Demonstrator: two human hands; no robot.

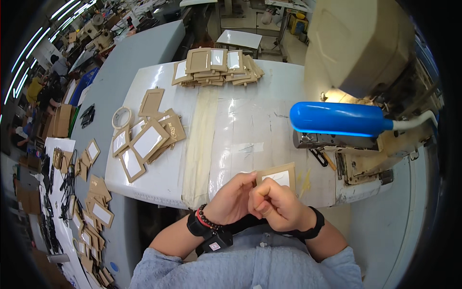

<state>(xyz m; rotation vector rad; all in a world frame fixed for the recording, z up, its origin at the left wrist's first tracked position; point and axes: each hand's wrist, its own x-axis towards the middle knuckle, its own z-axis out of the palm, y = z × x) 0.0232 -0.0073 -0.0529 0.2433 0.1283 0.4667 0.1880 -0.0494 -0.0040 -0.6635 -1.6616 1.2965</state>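
Note:
A tan card holder with a pale window (290, 174) is at the table's near edge, partly hidden behind my hands. My left hand (232, 198) has its fingertips at the holder's left edge and seems to grip it there. In front of the holder, my right hand (279, 206) is closed with its fingers curled in. Whatever it pinches, if anything, is hidden. To the left lies a loose heap of similar card holders (148, 142), some with white windows and one with gold lettering. Stacks of more holders (198, 61) stand at the table's far side.
A sewing machine (356, 48) with a blue lamp (337, 118) takes up the right side. Beside the heap is a tape roll (121, 117). A small tool with a wooden handle (329, 162) lies under the machine. Further left, more holders (101, 212) spread over a grey surface.

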